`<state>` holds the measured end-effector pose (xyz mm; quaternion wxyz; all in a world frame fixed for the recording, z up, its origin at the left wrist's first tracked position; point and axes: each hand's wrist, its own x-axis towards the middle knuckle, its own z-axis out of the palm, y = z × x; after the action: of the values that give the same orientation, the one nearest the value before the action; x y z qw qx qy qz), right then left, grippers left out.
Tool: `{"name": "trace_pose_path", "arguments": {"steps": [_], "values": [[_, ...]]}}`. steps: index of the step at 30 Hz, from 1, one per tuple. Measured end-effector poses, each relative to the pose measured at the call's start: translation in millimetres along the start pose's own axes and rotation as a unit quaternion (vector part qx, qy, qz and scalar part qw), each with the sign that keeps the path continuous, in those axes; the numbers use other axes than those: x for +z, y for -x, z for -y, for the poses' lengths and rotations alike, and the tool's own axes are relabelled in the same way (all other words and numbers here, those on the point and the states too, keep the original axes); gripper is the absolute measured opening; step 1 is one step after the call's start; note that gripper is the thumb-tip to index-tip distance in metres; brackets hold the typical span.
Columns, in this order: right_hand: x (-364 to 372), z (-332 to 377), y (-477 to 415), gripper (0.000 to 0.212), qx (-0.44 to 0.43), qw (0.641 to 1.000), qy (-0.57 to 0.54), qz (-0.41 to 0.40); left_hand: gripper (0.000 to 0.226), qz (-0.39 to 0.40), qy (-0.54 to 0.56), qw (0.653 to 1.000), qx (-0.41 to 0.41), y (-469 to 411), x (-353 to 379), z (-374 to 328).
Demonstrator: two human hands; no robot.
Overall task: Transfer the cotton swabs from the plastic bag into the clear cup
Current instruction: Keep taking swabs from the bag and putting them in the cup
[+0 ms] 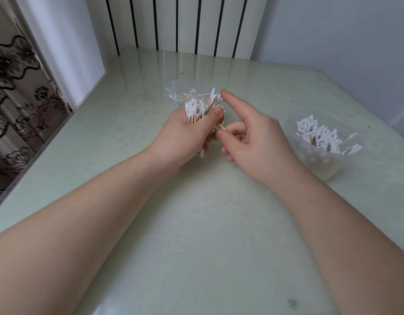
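My left hand [185, 135] grips a bundle of cotton swabs [195, 109] with wooden sticks and white tips, above the middle of the table. The crumpled clear plastic bag [177, 93] sticks up behind the bundle. My right hand [253, 137] is right beside it, its index finger stretched out over the swab tips, its thumb and other fingers pinching the sticks of a few swabs at the bundle's lower side. The clear cup [321, 162] stands at the right of the table, apart from both hands, holding many swabs [319, 135].
The pale green table [196, 223] has a glossy top. A white radiator with dark slots [178, 23] stands against the far wall. A patterned curtain [17, 98] hangs past the table's left edge.
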<state>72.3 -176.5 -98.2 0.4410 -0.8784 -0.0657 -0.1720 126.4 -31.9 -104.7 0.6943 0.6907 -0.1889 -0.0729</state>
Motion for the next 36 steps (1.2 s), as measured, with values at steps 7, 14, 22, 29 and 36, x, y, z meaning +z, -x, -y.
{"name": "trace_pose_path", "arguments": {"steps": [7, 14, 22, 29, 36], "values": [[-9, 2, 1, 0.084, -0.017, 0.998, 0.015, 0.05, 0.033, -0.002, 0.081, 0.994, -0.078, -1, -5, -3], [-9, -1, 0, 0.107, -0.067, 0.991, 0.095, 0.061, 0.016, 0.036, 0.111, 0.987, -0.11, 4, 0, -13], [-7, 2, 0, 0.088, -0.102, 0.984, 0.135, 0.057, 0.023, 0.123, 0.047, 0.986, -0.101, 9, 3, -10], [-8, 0, 1, 0.125, -0.075, 0.962, 0.198, 0.174, 0.025, 0.103, 0.085, 0.982, -0.137, 8, 0, -11], [-8, -3, 0, 0.116, -0.077, 0.979, 0.134, 0.133, 0.017, 0.077, 0.114, 0.979, -0.151, 10, 7, -16]]}}
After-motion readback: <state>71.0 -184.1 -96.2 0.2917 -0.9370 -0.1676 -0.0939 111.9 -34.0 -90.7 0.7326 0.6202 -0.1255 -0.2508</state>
